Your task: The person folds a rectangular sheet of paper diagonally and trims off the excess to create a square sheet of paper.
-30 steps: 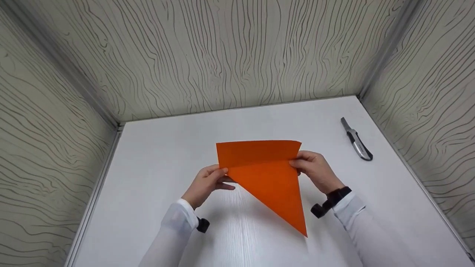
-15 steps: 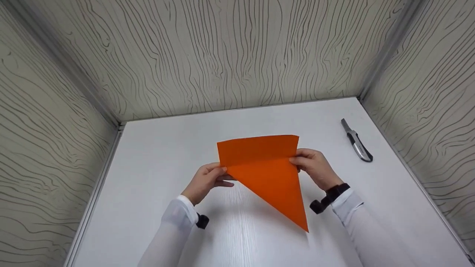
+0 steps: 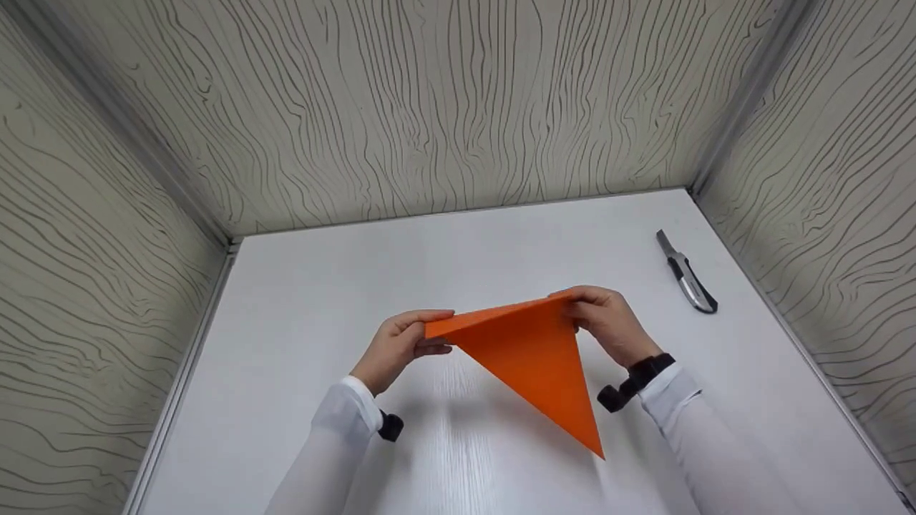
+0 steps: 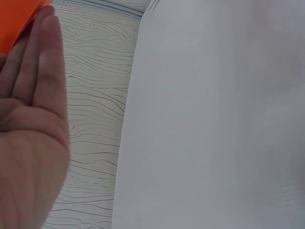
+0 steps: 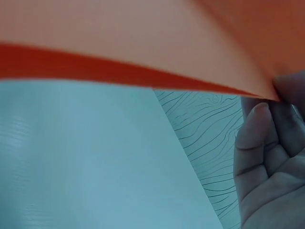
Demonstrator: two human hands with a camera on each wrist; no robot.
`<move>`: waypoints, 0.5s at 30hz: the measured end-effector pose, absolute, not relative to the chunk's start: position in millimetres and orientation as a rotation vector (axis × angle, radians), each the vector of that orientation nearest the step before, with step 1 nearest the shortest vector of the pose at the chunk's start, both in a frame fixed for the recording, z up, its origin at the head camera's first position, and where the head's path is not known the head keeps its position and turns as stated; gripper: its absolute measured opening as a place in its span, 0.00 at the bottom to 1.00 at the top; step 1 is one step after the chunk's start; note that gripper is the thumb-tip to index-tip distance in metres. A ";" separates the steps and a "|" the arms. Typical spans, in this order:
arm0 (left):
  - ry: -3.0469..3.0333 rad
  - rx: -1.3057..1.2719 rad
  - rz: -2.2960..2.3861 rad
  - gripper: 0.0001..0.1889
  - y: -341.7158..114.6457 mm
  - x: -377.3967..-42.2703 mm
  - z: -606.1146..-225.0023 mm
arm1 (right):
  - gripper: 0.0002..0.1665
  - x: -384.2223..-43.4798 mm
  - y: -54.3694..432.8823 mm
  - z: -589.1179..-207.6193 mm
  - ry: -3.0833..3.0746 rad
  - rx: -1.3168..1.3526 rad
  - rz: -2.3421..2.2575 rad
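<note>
An orange sheet of paper (image 3: 535, 357) is held up above the white table, one pointed corner hanging down toward the front right. Its upper strip is tipped back, so that part looks narrow in the head view. My left hand (image 3: 395, 348) pinches the paper's left end between thumb and fingers. At the upper right edge, my right hand (image 3: 610, 323) pinches it the same way. In the right wrist view the paper (image 5: 119, 38) spans the top, with two layers showing along its lower edge. Only a corner of the paper (image 4: 14, 21) appears in the left wrist view.
A utility knife (image 3: 688, 275) with a grey and black handle lies at the right rear of the white table (image 3: 322, 279). Wood-patterned panels (image 3: 444, 107) stand behind the table and along both sides.
The paper's upper strip, which stood up facing me, has tipped back and is now seen nearly edge-on. The left fingers have come up over its left end. Both arms stay almost in place.
</note>
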State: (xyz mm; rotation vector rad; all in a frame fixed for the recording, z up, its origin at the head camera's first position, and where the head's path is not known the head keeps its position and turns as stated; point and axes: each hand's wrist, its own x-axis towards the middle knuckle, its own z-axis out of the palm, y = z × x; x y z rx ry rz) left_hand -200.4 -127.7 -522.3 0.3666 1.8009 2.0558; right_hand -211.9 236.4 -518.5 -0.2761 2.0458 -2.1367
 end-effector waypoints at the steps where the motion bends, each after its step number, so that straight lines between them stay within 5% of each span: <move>1: 1.803 0.353 2.059 0.21 -127.6 -200.4 -522.2 | 0.14 -212.0 236.1 -518.3 2.042 -0.274 -2.139; 15: 1.811 0.288 2.084 0.15 -130.9 -198.8 -521.8 | 0.15 -210.2 230.2 -516.6 1.982 -0.271 -2.195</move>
